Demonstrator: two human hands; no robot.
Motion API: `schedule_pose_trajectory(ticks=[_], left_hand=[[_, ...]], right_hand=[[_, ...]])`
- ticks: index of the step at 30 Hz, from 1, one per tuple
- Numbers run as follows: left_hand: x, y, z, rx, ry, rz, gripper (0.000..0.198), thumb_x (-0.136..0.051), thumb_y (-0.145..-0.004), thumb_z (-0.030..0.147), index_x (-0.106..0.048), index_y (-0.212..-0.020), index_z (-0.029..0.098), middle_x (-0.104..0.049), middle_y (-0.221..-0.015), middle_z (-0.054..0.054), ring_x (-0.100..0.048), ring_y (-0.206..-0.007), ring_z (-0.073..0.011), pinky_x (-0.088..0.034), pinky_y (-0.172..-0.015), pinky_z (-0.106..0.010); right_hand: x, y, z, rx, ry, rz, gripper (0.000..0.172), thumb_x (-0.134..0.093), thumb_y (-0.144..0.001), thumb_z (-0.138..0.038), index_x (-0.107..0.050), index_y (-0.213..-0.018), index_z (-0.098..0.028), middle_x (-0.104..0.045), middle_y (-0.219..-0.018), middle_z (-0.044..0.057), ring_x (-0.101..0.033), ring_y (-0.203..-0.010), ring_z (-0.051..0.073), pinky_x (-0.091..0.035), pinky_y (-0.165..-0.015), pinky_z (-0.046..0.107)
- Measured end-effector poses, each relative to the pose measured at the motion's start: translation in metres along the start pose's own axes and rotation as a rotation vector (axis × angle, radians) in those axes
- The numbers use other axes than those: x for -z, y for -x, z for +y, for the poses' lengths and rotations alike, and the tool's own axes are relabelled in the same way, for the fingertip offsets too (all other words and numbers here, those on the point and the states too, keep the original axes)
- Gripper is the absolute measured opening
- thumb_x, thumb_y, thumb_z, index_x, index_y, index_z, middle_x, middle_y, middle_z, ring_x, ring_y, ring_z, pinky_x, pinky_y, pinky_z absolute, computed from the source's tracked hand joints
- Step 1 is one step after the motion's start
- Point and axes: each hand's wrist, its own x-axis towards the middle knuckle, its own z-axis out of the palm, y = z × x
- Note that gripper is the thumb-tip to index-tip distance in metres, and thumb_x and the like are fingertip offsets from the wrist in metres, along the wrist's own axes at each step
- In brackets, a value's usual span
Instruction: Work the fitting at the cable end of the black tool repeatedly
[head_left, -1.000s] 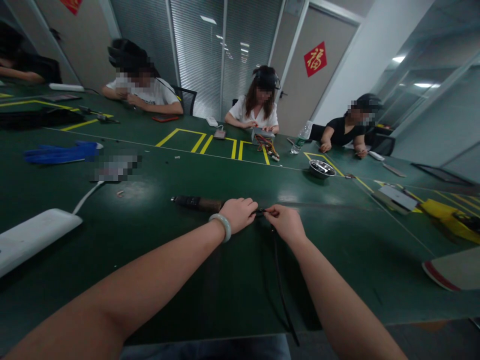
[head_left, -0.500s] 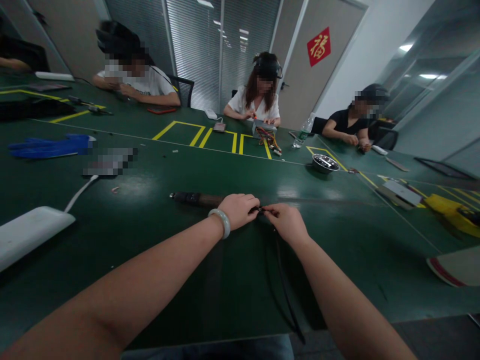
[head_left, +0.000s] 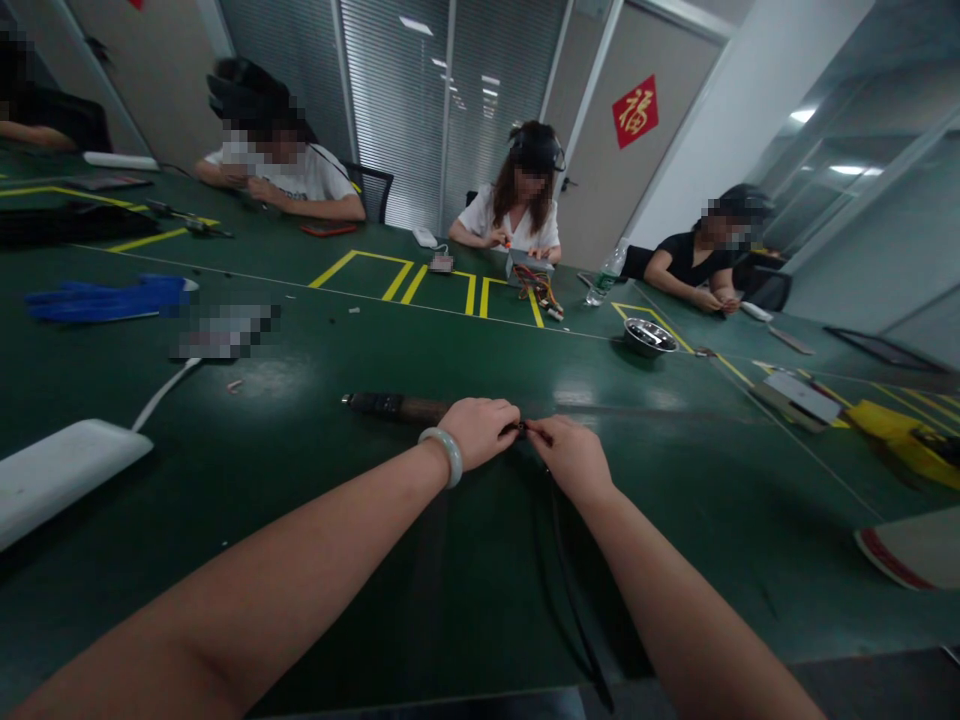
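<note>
Green tabletop (head_left: 337,620), yellow tape (head_left: 334,268) across its far half, co-workers (head_left: 307,185) seated beyond. Down at near centre, dark rod-shaped tool (head_left: 409,408), metal-tipped, lying crosswise, far end hidden under left hand (head_left: 480,433): fingers curled, can't tell what they're clamped on. Right hand (head_left: 574,455) just beside, thumb and forefinger pinched together on small dark piece (head_left: 519,428) between both hands! Below, black cable (head_left: 585,640), trailing over the near edge. Out left, blue glove (head_left: 112,298).

dark piece (head_left: 520,427) in hands (head_left: 481,432): mostly hidden | red-banded object (head_left: 916,550): cut off right
</note>
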Motion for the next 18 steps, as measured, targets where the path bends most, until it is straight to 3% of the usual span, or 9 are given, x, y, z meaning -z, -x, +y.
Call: schedule_pose_trajectory(ticks=[7, 18], left_hand=[[-0.004, -0.002, 0.000, 0.016, -0.007, 0.019, 0.014, -0.053, -0.088, 0.034, -0.060, -0.091, 0.023, -0.065, -0.092, 0.000, -0.062, -0.082, -0.0171, -0.046, -0.071, -0.029], [-0.002, 0.000, 0.000, 0.028, 0.010, 0.024, 0.015, -0.054, -0.088, 0.035, -0.060, -0.091, 0.022, -0.065, -0.091, 0.000, -0.062, -0.082, -0.0172, -0.046, -0.072, -0.029]], right_hand=[[-0.008, -0.003, 0.004, 0.017, -0.039, 0.026, 0.018, -0.056, -0.088, -0.027, -0.071, -0.097, -0.023, -0.070, -0.087, 0.001, -0.063, -0.079, 0.014, -0.046, -0.072, 0.024], [-0.001, -0.005, 0.011, 0.027, -0.061, -0.029, 0.020, -0.056, -0.087, -0.029, -0.071, -0.099, -0.024, -0.069, -0.086, 0.001, -0.062, -0.076, 0.013, -0.045, -0.070, 0.024]])
